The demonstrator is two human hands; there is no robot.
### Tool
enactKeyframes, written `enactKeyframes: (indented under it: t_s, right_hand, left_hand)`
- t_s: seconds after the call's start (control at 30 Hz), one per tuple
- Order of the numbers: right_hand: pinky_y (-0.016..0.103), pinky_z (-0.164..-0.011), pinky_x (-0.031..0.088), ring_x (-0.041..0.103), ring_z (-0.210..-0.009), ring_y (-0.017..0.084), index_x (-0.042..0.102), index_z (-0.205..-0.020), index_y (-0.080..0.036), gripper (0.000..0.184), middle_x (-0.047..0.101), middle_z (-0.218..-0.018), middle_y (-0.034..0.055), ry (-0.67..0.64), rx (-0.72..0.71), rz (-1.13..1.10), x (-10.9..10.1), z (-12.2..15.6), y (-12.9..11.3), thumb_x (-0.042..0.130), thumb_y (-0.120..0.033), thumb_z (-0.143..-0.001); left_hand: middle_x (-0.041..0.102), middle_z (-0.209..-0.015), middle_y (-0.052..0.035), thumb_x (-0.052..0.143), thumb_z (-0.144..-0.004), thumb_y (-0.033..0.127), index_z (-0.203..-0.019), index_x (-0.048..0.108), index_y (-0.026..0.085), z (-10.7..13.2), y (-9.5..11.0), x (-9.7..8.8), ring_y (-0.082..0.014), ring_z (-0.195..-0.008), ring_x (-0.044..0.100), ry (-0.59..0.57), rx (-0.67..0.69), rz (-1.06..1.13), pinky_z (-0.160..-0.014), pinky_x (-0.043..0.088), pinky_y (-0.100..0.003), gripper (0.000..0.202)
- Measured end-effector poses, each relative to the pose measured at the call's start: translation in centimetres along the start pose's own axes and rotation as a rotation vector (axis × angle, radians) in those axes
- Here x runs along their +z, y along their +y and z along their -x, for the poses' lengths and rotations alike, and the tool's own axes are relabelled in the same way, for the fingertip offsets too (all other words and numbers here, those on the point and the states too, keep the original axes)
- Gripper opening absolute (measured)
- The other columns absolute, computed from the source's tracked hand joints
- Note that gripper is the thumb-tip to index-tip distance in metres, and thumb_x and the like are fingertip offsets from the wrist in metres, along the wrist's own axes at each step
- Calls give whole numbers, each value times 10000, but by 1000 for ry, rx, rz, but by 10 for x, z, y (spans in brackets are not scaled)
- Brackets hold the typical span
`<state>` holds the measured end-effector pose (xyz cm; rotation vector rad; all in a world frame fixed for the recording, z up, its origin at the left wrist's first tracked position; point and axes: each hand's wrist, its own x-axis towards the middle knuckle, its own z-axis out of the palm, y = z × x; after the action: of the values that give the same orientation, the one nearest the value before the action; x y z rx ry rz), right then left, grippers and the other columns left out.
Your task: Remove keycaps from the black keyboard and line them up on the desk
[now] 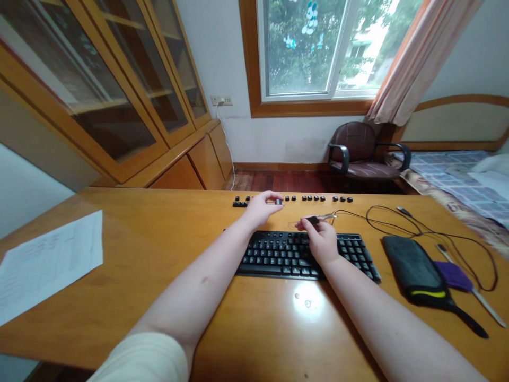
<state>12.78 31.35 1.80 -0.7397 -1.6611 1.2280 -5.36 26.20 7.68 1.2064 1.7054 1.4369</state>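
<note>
A black keyboard [282,261] lies on the desk below my hands, with its top row of keys bare of caps. Past its upper edge, my left hand [262,208] pinches a small black keycap [279,202] between thumb and fingers, close to the desk. Over the right half of the keyboard, my right hand [323,241] is closed around a keycap puller [312,219] with a black handle and thin metal wires. Loose keycaps [316,198] stand in a line along the far side of the desk; my left hand hides part of that line.
To the right lie a dark pouch [413,268], a purple cloth-like item [454,276], a white-handled brush [488,306] and a coiled black cable [413,225]. Papers [55,260] rest at the left. Beyond the wooden desk [159,233] are a chair [358,151] and glass-fronted cabinets [119,74].
</note>
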Motion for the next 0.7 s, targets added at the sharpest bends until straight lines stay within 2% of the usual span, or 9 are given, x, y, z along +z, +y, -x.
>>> enactKeyframes:
  t_s: [0.13, 0.27, 0.4, 0.5, 0.6, 0.7]
  right_hand:
    - [349, -671, 551, 653, -667, 198, 687, -749, -139, 316, 692, -742, 98, 40, 12, -63, 0, -1, -3, 594, -438, -789]
    - [341, -645, 555, 659, -662, 204, 684, -744, -132, 326, 694, -731, 103, 63, 37, -105, 0, -3, -4, 610, -449, -772]
    - [339, -640, 560, 664, -641, 200, 685, -749, -121, 348, 698, -733, 107, 95, 69, -95, 1, -2, -4, 623, -464, -753]
    - [329, -632, 563, 667, -629, 197, 684, -715, -124, 356, 699, -712, 99, 101, 78, -62, 2, -1, -5, 623, -474, -747]
    - [323, -633, 565, 669, -637, 196, 684, -701, -130, 344, 698, -708, 95, 92, 66, -48, 2, 0, -7, 621, -464, -752]
    - [320, -632, 567, 668, -640, 193, 688, -718, -129, 325, 696, -714, 94, 75, 61, -49, 2, 0, -7, 617, -442, -764]
  left_hand:
    - [676, -807, -36, 652, -653, 124, -870, 664, 155, -43, 3, 2, -147, -720, 616, 22, 117, -285, -718, 500, -280, 220]
    - [685, -890, -62, 646, -679, 141, -1006, 664, 175, -67, -16, 10, -184, -804, 625, 50, 172, -532, -795, 483, -314, 329]
    - [663, -1034, -66, 664, -704, 225, -918, 715, 235, -70, -40, 17, -232, -990, 580, 30, 173, -793, -916, 423, -352, 221]
    - [658, -1069, -33, 661, -714, 253, -940, 711, 296, -68, -53, 20, -239, -1035, 551, 22, 178, -939, -999, 345, -416, 235]
    - [675, -1047, -14, 645, -728, 264, -994, 686, 325, -67, -61, 22, -244, -1045, 543, -13, 190, -997, -1047, 255, -489, 276]
    - [686, -1022, -16, 640, -731, 275, -1004, 678, 314, -68, -66, 24, -248, -1044, 541, -37, 184, -1024, -1054, 223, -513, 279]
